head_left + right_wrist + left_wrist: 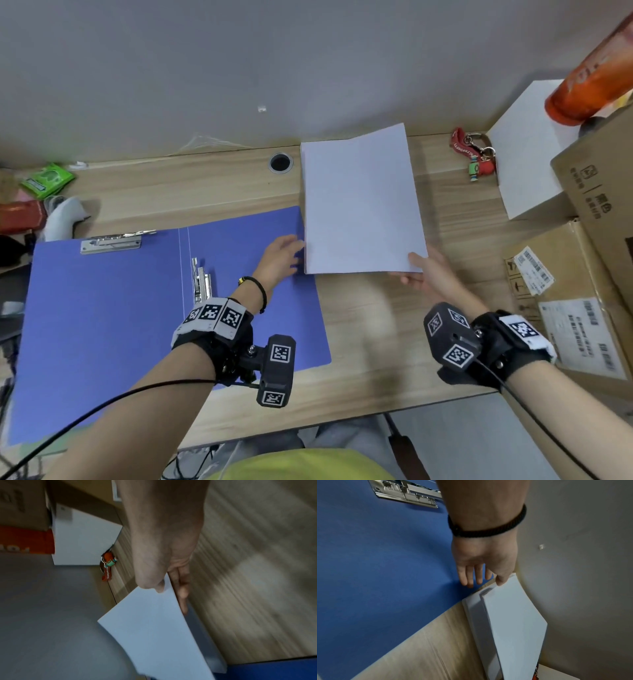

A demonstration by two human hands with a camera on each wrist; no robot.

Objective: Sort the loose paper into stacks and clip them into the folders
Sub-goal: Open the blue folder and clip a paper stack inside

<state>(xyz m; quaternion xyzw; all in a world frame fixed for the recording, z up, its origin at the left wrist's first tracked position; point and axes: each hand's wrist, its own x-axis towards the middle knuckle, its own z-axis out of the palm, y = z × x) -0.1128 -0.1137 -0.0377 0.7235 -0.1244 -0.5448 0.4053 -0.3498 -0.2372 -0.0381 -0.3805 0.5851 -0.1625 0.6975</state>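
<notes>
A wood-grain desk (370, 342) set against a plain grey wall (205, 68) is seen from above, cluttered at its edges. At the near right corner of a stack of white paper (359, 205), the thumb (160, 586) of the right hand (431, 274) is pressed on top and the fingers (181, 588) are curled beneath, so that the stack is pinched and its near edge is raised off the desk; a second layer of sheets (474, 609) is seen lying under it. The left hand (279, 257) is held with fingers (471, 574) straight and relaxed, only the thumb (502, 580) being laid against the stack's left edge; nothing is gripped by it.

Just left of the paper, a blue folder (120, 308) is spread open and flat, its right flap touching or slightly under the sheets. Its top clip (111, 241) and spine clamp (202, 281) are both seen bare, with no paper under either.

The work is judged to be at an early stage: one stack appears squared and in hand, but nothing is yet clipped. Only one folder is shown.

Cardboard boxes (589, 246), a white box (527, 154), an orange bottle (592, 78) and a red keychain (476, 157) are ranged at right.
</notes>
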